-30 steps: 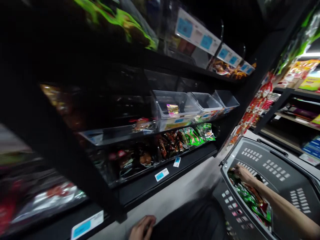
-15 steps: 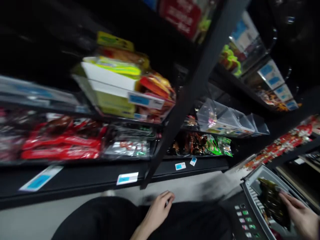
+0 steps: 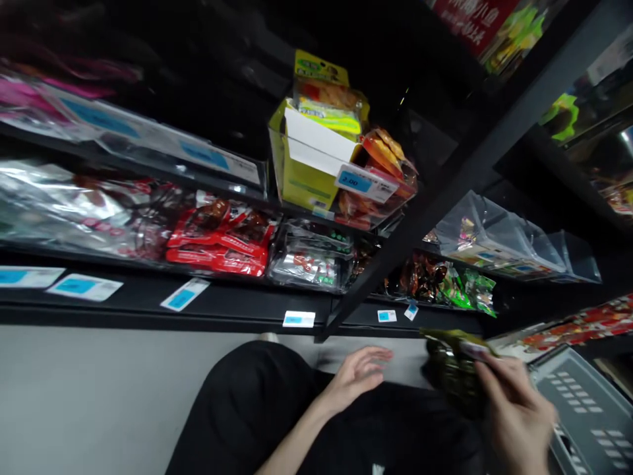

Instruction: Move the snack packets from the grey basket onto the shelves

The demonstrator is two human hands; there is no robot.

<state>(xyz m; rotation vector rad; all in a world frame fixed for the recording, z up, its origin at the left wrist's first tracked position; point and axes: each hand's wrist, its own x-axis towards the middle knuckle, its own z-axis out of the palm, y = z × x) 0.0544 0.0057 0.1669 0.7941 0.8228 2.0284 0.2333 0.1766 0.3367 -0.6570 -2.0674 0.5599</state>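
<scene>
My right hand (image 3: 519,402) grips a dark green, shiny snack packet (image 3: 452,369) by its edge, thumb and fingers pinched on it; the print is too blurred to read. The packet hangs above my right thigh, between the low shelf and the grey basket (image 3: 568,369). My left hand (image 3: 359,373) hovers over my lap, fingers stretched out and apart, with nothing in it. Its fingertips point towards the packet without touching it. Both hands are below the front edge of the bottom shelf (image 3: 257,307).
Red packets (image 3: 222,241), silvery packets (image 3: 306,264) and green packets (image 3: 467,287) lie on the bottom shelf. Above stands a yellow-green box (image 3: 309,178) of snacks. A slanting black post (image 3: 395,257) divides the shelving. Clear plastic bins (image 3: 509,231) stand to its right.
My right hand has lifted the dark green packet out of the basket and carried it left. My left hand has opened its fingers and reached right. The view has swung left.
</scene>
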